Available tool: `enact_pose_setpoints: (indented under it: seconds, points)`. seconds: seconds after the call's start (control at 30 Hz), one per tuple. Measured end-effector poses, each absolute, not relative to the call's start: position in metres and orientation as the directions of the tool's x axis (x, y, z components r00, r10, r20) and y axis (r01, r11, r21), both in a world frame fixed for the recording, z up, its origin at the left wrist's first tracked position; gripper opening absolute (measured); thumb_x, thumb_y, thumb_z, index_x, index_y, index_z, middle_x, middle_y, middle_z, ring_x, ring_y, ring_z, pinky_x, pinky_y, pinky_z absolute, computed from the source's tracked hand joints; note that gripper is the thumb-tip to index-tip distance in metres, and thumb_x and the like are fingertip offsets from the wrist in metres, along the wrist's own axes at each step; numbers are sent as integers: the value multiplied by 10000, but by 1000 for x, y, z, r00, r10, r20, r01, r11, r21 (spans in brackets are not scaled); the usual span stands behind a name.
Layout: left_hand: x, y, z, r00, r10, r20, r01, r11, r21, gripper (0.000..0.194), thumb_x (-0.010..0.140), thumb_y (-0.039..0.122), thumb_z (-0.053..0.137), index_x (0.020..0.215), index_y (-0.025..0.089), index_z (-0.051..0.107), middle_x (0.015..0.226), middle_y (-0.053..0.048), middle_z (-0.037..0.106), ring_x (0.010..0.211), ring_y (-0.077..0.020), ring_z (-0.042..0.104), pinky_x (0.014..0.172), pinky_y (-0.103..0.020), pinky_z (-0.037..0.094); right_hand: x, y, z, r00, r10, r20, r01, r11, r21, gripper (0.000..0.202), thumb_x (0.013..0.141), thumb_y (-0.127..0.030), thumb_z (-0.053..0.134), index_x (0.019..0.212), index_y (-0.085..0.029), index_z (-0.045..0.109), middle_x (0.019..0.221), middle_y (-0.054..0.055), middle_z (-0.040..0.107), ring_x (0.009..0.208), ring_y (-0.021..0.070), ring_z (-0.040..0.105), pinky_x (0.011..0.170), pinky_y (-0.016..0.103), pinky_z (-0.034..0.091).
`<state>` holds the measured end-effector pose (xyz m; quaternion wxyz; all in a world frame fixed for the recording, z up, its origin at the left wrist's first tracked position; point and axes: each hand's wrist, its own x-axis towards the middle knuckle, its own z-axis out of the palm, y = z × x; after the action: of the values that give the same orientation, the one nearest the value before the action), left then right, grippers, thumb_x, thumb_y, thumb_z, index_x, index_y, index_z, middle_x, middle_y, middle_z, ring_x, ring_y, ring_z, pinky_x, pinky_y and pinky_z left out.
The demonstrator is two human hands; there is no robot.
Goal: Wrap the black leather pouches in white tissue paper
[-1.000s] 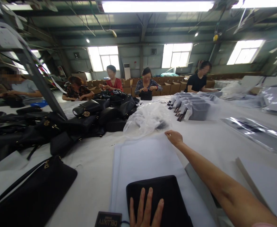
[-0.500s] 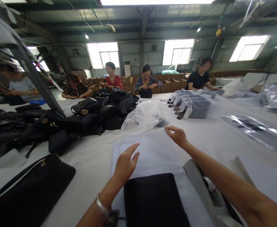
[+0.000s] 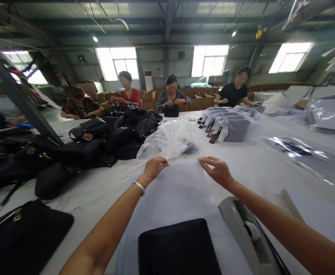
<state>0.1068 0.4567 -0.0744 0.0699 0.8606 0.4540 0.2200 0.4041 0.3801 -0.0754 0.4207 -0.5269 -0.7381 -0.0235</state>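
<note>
A white translucent sheet lies flat in front of me. At its far edge my left hand is closed in a pinch near the left corner. My right hand pinches the far right corner, thumb and fingertips together. On the sheet's near part rests a black leather-look bag, cut off by the bottom of the view; neither hand touches it. A grey tape dispenser stands right of the sheet, partly under my right forearm.
Black handbags are heaped at left, and a larger black bag lies nearer. Crumpled clear plastic sits beyond my hands. Wrapped bags with tags stand behind it, right. A flat clear plastic pack lies at right. Several people work across the table.
My left hand has moved forward from above the black bag to the sheet's far edge, and its fingers have closed. My right hand stays at the far right corner. The view has shifted slightly.
</note>
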Motion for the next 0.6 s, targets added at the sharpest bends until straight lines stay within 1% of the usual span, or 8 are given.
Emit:
enact_pose_setpoints:
  seconds: [0.1, 0.17, 0.23, 0.3, 0.37, 0.43, 0.53, 0.6]
  points:
    - [104, 453, -73, 492, 814, 309, 777, -570, 265, 216, 944, 374, 570, 942, 221, 722, 993, -36, 732, 887, -180, 657, 787, -259, 461, 403, 384, -76, 57, 810, 584, 801, 313, -511, 319, 931, -345, 546, 1207, -258, 680, 1129, 33, 731, 1026, 218, 690, 989, 368, 513]
    - [106, 449, -72, 518, 800, 302, 778, -588, 222, 219, 951, 373, 562, 933, 223, 721, 987, -39, 734, 904, -186, 652, 806, -267, 447, 400, 383, -74, 109, 785, 610, 799, 297, -524, 377, 930, -353, 552, 1284, -247, 625, 1158, 53, 715, 1061, 236, 675, 1012, 399, 497]
    - [110, 444, -70, 546, 782, 299, 773, -608, 180, 215, 958, 356, 552, 920, 219, 713, 962, -47, 734, 913, -195, 648, 836, -283, 435, 396, 379, -69, 67, 722, 689, 813, 361, -457, 383, 940, -356, 552, 1302, -246, 606, 1205, 72, 690, 1119, 249, 643, 1021, 419, 489]
    - [114, 441, -67, 557, 773, 303, 776, -614, 143, 216, 972, 335, 526, 937, 207, 697, 903, -63, 728, 881, -206, 648, 826, -300, 433, 392, 373, -64, -66, 653, 754, 829, 457, -323, 363, 950, -343, 553, 1301, -264, 602, 1241, 68, 672, 1162, 245, 614, 1037, 417, 478]
    - [119, 438, -65, 562, 768, 308, 778, -617, 117, 224, 987, 324, 492, 981, 198, 677, 835, -70, 716, 817, -212, 647, 773, -301, 437, 387, 367, -61, -219, 612, 760, 830, 527, -185, 372, 949, -327, 570, 1318, -283, 585, 1253, 52, 668, 1178, 235, 601, 1066, 415, 454]
    - [121, 435, -62, 578, 754, 311, 769, -631, 101, 236, 1000, 327, 459, 1025, 204, 659, 828, -66, 713, 774, -207, 646, 720, -287, 433, 383, 364, -59, -325, 609, 724, 830, 551, -90, 426, 934, -332, 602, 1355, -289, 550, 1306, 51, 640, 1219, 242, 572, 1096, 437, 419]
    - [121, 425, -57, 619, 721, 313, 736, -671, 91, 257, 1015, 357, 425, 1064, 236, 646, 925, -50, 727, 792, -189, 656, 687, -258, 422, 378, 362, -59, -394, 655, 645, 840, 542, -38, 576, 887, -377, 671, 1420, -275, 480, 1405, 81, 563, 1318, 286, 482, 1126, 505, 354]
    - [118, 413, -54, 646, 698, 309, 709, -699, 94, 268, 1014, 394, 425, 1107, 258, 637, 999, -38, 730, 848, -182, 666, 703, -246, 423, 374, 359, -58, -426, 685, 590, 830, 556, -46, 617, 860, -371, 708, 1421, -264, 475, 1355, 89, 604, 1325, 297, 474, 1142, 545, 301]
